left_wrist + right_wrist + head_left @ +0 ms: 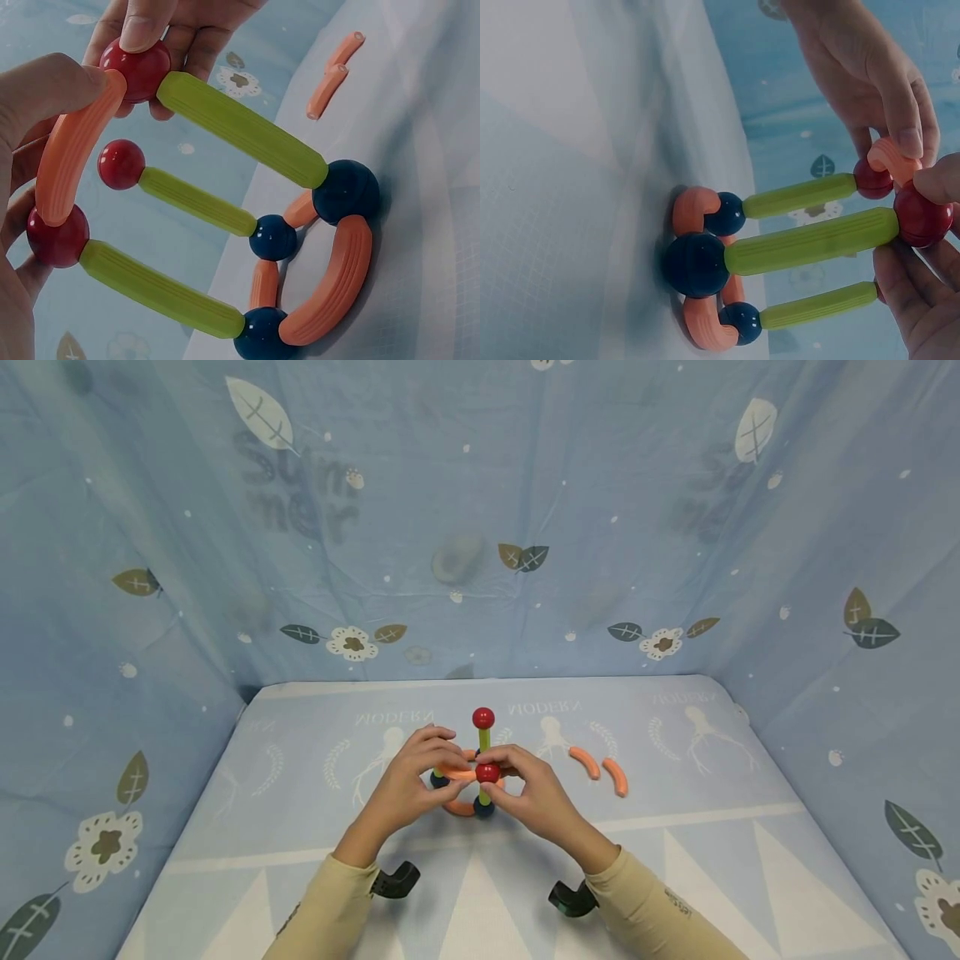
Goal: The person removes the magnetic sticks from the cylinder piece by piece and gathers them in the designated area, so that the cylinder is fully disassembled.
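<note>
A magnetic-looking toy frame stands on the table: blue balls (274, 238) joined by curved orange rods (337, 281) form its base. Green rods (244, 129) rise from them, each topped by a red ball. My left hand (418, 770) pinches a curved orange rod (76, 154) at the top. One end of that rod meets a red ball (58, 238); its other end is at the red ball (136, 73) nearest me. My right hand (538, 787) grips this nearest ball between thumb and fingers. The third red ball (483, 718) stands at the back, untouched.
Two loose curved orange rods (615, 777) lie on the patterned tabletop (697, 785) to the right of the frame. Blue printed curtains (420, 527) enclose the table at the back and both sides. A black device (397, 881) sits at each wrist.
</note>
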Motion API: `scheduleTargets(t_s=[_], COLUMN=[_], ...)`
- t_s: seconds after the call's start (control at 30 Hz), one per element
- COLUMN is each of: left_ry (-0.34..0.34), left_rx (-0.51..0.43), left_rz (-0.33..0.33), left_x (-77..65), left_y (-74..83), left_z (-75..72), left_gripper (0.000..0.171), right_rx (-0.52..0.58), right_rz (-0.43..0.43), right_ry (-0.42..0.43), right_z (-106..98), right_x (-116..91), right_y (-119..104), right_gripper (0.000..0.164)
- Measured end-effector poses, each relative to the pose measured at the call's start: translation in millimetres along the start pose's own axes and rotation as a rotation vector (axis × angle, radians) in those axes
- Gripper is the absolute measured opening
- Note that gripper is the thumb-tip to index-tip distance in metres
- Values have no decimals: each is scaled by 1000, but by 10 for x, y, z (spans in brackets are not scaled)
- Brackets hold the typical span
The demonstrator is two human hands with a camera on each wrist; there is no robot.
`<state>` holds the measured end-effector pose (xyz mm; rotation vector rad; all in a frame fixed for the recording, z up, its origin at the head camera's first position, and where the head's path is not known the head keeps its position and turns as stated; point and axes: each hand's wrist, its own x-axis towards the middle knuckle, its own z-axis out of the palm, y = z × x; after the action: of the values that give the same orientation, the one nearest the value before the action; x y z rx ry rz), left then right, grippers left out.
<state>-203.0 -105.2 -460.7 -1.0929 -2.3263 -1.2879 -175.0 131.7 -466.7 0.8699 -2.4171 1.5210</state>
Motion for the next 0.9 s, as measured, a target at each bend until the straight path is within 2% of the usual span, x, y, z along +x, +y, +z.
scheduleTargets(t_s=[0.9], left_ry=[-3], left_rx=[-11], left_rz=[9], left_x=[6], left_y=[-21], left_z=[19], left_gripper=[12], right_rx=[-14], right_rz=[3], right_ry=[3], right_z=[3], right_x=[-4], right_y=[-15], right_gripper=[31])
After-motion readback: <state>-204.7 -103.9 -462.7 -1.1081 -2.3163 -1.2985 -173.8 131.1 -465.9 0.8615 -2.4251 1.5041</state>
